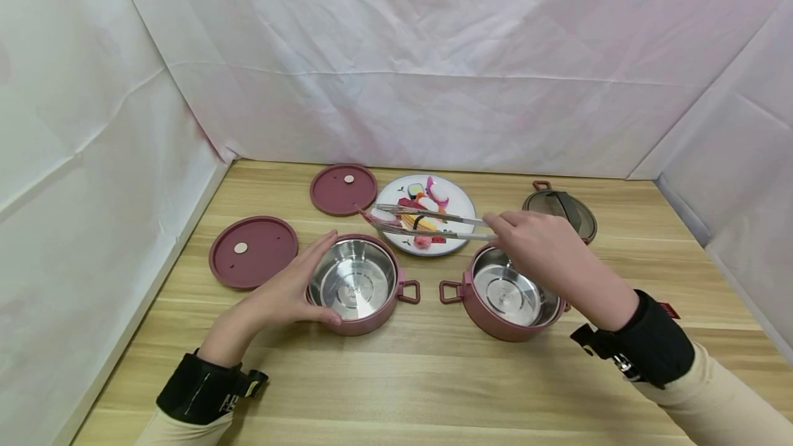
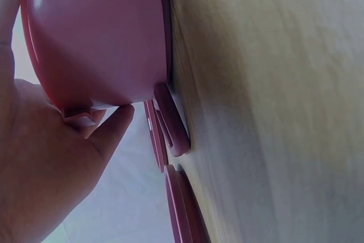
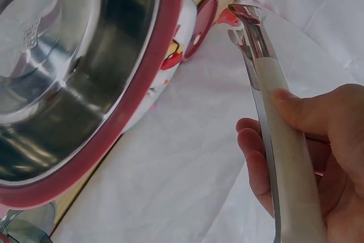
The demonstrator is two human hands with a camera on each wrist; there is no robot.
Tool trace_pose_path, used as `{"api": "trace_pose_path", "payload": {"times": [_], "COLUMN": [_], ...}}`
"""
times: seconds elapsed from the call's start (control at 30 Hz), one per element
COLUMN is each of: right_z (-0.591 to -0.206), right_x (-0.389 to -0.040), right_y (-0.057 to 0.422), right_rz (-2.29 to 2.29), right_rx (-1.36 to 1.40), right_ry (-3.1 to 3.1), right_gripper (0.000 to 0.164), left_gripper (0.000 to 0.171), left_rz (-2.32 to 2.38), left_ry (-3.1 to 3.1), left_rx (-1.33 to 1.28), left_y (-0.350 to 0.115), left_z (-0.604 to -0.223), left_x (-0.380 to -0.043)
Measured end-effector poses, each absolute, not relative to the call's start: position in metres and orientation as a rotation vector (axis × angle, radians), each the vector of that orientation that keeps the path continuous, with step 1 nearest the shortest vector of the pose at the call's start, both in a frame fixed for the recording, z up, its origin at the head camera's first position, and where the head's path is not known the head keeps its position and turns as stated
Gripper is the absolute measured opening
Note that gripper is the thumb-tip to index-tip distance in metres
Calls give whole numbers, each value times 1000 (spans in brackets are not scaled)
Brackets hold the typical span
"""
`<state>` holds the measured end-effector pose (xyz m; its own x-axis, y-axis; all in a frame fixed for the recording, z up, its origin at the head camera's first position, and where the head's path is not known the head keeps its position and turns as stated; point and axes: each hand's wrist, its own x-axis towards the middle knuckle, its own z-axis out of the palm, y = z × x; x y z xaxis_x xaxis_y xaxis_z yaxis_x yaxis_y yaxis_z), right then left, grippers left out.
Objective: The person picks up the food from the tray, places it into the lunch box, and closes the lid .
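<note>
My left hand (image 1: 288, 288) grips the rim of the left pink pot (image 1: 368, 325), thumb on the near side and fingers on the far side. Steel shows inside this pot, and its right handle points to the middle. My right hand (image 1: 539, 246) holds metal tongs (image 1: 458, 235) by their pale handles, above the right pink pot (image 1: 502, 327). Between the tong tips is a pink-and-white sushi-like piece (image 1: 381, 215), with a red end visible in the right wrist view. Behind the tongs, a white plate (image 1: 460, 199) carries several colourful sushi-like pieces (image 1: 427, 203).
Two dark red round lids lie at the left, one nearer (image 1: 266, 253) and one farther back (image 1: 334, 195). A glass lid (image 1: 579, 208) with a pink rim is behind the right pot. White cloth walls (image 1: 434, 109) enclose the wooden table (image 1: 421, 384).
</note>
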<state>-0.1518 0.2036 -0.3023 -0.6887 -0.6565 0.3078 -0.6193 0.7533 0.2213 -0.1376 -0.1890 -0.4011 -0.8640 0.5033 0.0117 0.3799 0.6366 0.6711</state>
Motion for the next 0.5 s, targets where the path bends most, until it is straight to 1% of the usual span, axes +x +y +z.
{"api": "trace_pose_path", "payload": {"times": [0.33,0.5], "right_z": [-300,-297], "right_x": [-137,-129], "right_y": [199,193], "right_rz": [-83,-85], "right_rx": [1036,1065], "right_ry": [-2526,-2545], "right_gripper": [29,35], "left_gripper": [135,133], "left_rz": [1067,1102], "left_ry": [2676,2663], "left_rx": [694,684], "left_y": [-188,-188], "left_z": [-402,-405], "left_x": [-137,-137]}}
